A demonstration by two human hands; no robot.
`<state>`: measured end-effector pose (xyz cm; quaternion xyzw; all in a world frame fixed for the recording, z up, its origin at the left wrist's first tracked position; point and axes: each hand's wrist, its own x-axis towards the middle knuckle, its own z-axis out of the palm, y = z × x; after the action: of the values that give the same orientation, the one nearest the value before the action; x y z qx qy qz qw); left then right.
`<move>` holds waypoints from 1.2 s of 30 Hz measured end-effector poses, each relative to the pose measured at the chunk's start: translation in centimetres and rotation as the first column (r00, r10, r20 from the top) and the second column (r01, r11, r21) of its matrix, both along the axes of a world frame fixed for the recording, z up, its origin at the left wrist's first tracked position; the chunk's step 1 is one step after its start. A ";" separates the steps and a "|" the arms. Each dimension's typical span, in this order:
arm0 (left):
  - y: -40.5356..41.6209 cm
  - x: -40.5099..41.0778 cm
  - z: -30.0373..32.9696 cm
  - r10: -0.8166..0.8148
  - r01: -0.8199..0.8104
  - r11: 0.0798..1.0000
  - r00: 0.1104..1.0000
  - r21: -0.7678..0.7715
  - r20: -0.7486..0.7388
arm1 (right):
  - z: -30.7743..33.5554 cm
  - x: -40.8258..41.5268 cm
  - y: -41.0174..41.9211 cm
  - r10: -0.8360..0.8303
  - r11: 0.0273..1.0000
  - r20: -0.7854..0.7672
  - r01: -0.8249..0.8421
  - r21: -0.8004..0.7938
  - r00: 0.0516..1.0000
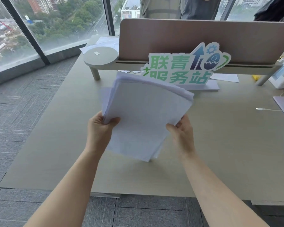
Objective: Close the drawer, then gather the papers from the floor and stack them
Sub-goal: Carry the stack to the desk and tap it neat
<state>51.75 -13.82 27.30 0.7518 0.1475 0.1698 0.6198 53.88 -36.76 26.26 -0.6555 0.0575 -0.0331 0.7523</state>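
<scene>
A thick stack of white papers [144, 115] is held up over the grey desk [59, 145], tilted with its lower corner close to the desktop. My left hand [99, 128] grips the stack's left edge, thumb on top. My right hand [181, 130] holds the right edge, thumb on the front sheet. The sheets are slightly fanned at the top and left edges. No drawer is in view.
A green and white cut-out sign [184, 68] stands behind the papers, in front of a desk divider [203, 36] with a raised shelf [100, 58]. Loose sheets [225, 77], a white cable [266, 109] and devices lie at right. People stand beyond the divider. Grey carpet [20, 112] at left.
</scene>
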 end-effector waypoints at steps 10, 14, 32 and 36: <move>-0.2 1.8 5.7 -0.219 0.101 0.488 0.976 0.867 0.010 | 0.2 1.6 -1.9 0.021 0.910 0.088 0.017 -0.415 0.996; -2.0 1.7 5.0 -0.312 0.139 0.307 0.949 0.942 -0.039 | -0.5 0.9 -1.8 0.099 0.943 -0.017 -0.100 -0.318 0.995; 6.7 0.3 1.3 -0.059 0.088 0.981 0.984 0.171 -0.165 | -4.2 -1.1 -4.3 0.115 0.992 -0.198 -0.123 -0.027 0.973; 6.9 -0.7 -1.9 -0.169 0.138 0.979 0.959 -0.148 -0.226 | -4.5 -1.0 -4.4 0.129 0.990 -0.182 -0.136 -0.026 0.975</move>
<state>51.08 -6.95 25.40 0.7338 0.1724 0.0200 0.6568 52.87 -41.14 21.79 -0.6723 0.0806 0.0752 0.7321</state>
